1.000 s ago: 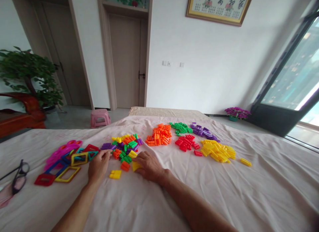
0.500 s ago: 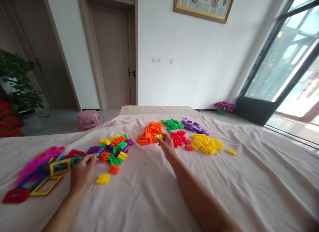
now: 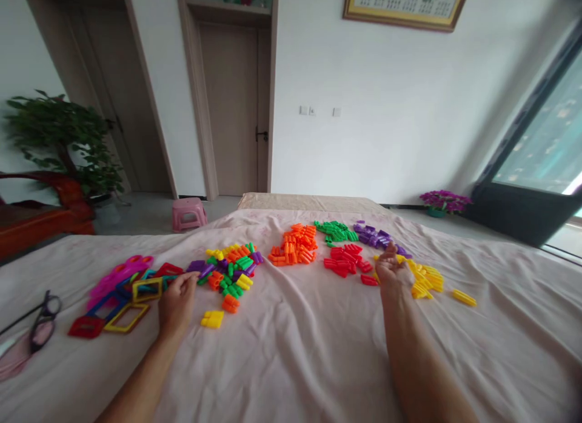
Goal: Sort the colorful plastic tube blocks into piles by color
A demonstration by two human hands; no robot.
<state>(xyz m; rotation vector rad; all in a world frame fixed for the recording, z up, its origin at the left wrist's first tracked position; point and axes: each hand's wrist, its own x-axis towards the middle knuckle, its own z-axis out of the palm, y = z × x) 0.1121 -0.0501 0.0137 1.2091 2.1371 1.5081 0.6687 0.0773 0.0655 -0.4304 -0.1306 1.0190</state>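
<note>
My left hand [image 3: 178, 299] rests at the left edge of a mixed heap of plastic building blocks [image 3: 234, 271] in several colours. Its fingers are pressed together beside a purple block [image 3: 195, 266]; whatever is between them is hidden. My right hand [image 3: 394, 271] is over the near left side of the pile of yellow blocks [image 3: 427, 279], fingers apart, with no block visible in them. Left of that hand lie red blocks [image 3: 345, 259]. Green blocks [image 3: 335, 231] and purple blocks [image 3: 375, 236] sit behind. An orange pile [image 3: 295, 246] is in the middle.
Coloured magnetic frames [image 3: 127, 317] and pink pieces [image 3: 120, 277] lie left of my left hand. Glasses [image 3: 44, 320] lie at the far left. A loose yellow block [image 3: 464, 297] is at the right, another yellow piece [image 3: 212, 319] nearer me. A wrinkled cloth [image 3: 300, 362] covers the surface.
My right hand has gone from the orange pile rightward to the yellow pile; the yellow block it held no longer shows in its fingers. My left hand stays beside the mixed heap. The view has turned left.
</note>
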